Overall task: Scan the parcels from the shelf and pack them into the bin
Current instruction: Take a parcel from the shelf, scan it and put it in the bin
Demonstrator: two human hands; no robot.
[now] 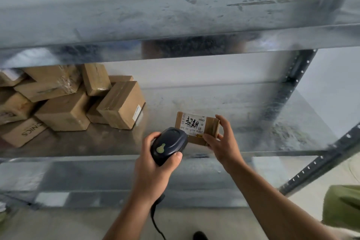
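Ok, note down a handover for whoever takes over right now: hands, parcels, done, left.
Left hand grips the scanner, pointed at the label.
Right hand holds a small parcel at the shelf front.
Pile of boxes sits at the shelf's left. Bin not in view.
Done: cannot tell whether it has scanned.
Left: scan, pack this parcel, then the pile.

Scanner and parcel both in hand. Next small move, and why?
Probably tilt the scanner in the left hand back a little so its nose faces the label: the right hand holds the small parcel label-up, but the scanner head covers the label's corner.
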